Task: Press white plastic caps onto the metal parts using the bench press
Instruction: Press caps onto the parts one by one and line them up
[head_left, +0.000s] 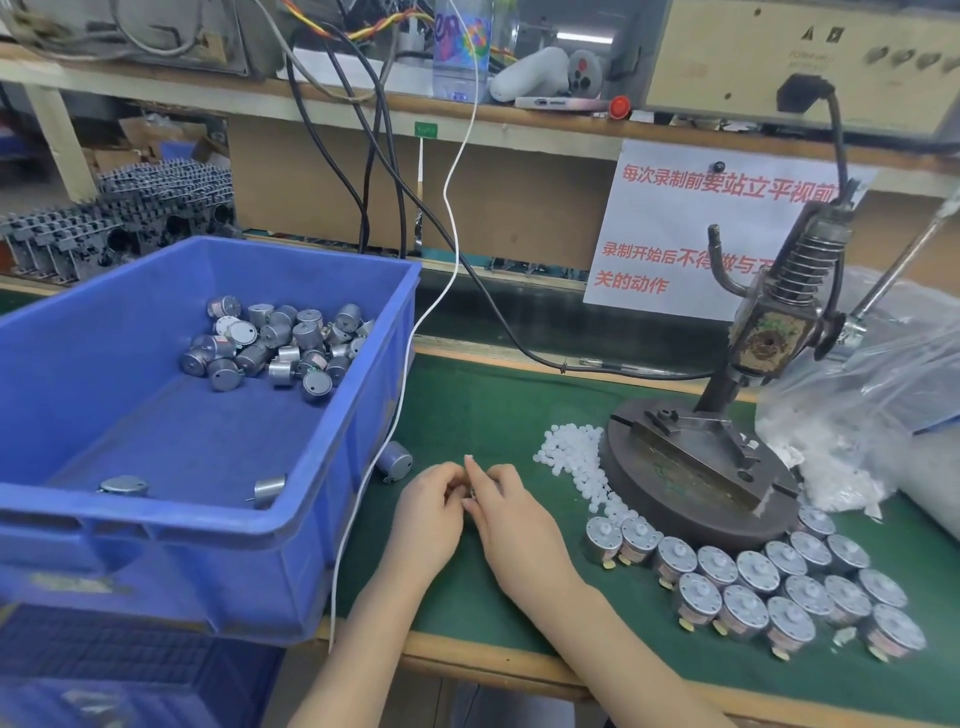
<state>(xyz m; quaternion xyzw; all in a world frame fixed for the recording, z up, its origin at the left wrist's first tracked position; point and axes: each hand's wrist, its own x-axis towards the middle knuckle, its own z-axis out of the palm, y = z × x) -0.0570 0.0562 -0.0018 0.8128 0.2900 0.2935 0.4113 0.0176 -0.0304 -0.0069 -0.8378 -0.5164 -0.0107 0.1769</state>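
One metal part (471, 500) pinched between left hand (431, 512) and right hand (511, 525), axis hidden.

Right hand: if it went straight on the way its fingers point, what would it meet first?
Right hand, pinching a small metal part with the left hand, points forward-left. Bare green mat comes first, then probably the white cable beside the blue bin; depth is unclear.

A blue bin (182, 519) is set on the green-topped bench (493, 405) at nine o'clock and a bench press (696, 467) at three. White caps (571, 457) are heaped against the press base. Capped metal parts (779, 582) are laid in rows at four o'clock.
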